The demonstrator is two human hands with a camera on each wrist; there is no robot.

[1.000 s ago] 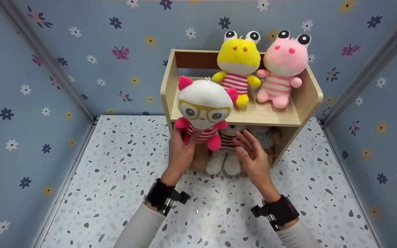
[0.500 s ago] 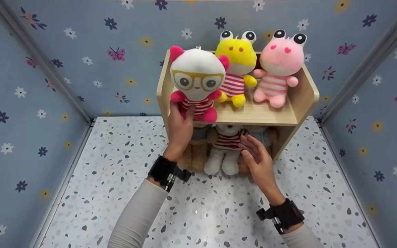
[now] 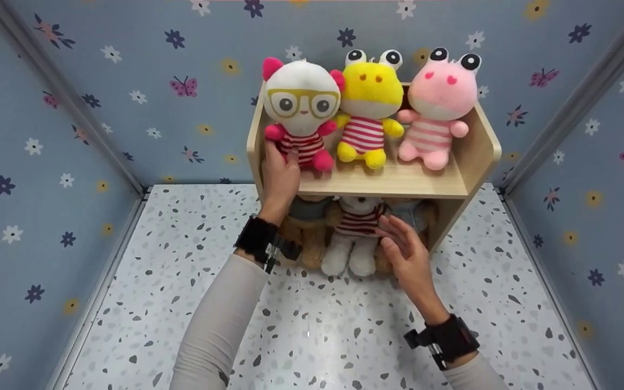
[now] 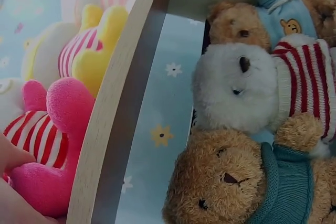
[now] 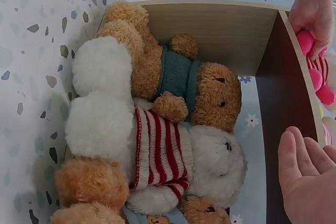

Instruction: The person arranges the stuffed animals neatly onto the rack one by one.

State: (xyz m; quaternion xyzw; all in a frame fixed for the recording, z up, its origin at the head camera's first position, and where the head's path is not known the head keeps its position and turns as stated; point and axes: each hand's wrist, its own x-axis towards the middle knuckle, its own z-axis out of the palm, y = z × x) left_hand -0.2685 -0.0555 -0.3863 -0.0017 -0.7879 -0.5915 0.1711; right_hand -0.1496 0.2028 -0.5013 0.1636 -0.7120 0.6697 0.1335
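My left hand [image 3: 282,181] grips the lower left side of a white and pink plush animal with printed yellow glasses [image 3: 302,103]. The plush sits upright at the left of the upper shelf [image 3: 382,184], beside a yellow plush frog [image 3: 369,86]. A pink plush frog [image 3: 442,89] sits to the right of that. Thumb and fingers lie on either side of its leg and striped body. My right hand [image 3: 409,260], fingers extended and holding nothing, hovers before the lower compartment, close to a white teddy bear in a striped sweater [image 3: 358,222].
Inside the lower compartment, a brown teddy bear in a green sweater [image 4: 226,171] and another in blue [image 4: 283,19] flank the white bear. The wooden side panel [image 3: 482,130] bounds the right. Flowered walls [image 3: 63,179] enclose the speckled floor [image 3: 193,244].
My left hand has moved the white and pink plush up and back, from in front of the unit onto the upper shelf's left side. My right hand has shifted slightly right.
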